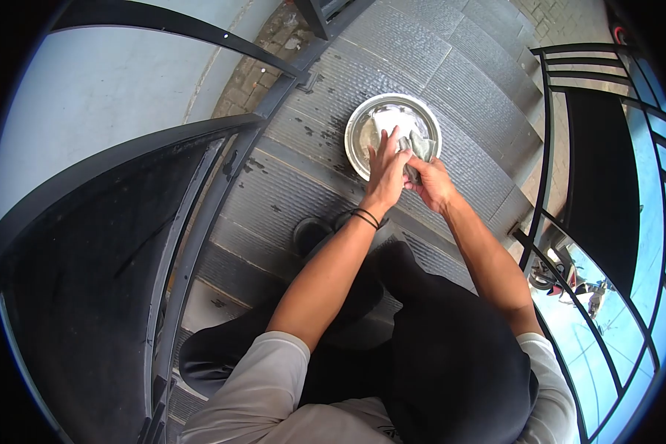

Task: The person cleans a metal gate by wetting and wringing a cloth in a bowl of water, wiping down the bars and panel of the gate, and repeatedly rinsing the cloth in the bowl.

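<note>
A round metal basin (pixel 354 157) rests on the ribbed grey step, with what looks like water in it. Something white (pixel 392 120), perhaps cloth or suds, lies inside. Over the basin's near rim, my right hand (pixel 431 183) is closed round a wet-looking grey cloth (pixel 422 146), part of which hangs into the basin. My left hand (pixel 386 174), with dark bands at its wrist, reaches over the rim beside it. Its fingers are stretched out and apart, and the thumb side lies against the cloth. The far side of the cloth is partly hidden by my fingers.
Dark metal railings (pixel 200 200) run along the left of the stairs, and more railings (pixel 546 148) stand at the right. Wet spots mark the steps (pixel 303 126). My bent knee (pixel 459 355) is close below my right forearm. A motorcycle is visible beyond the right railing.
</note>
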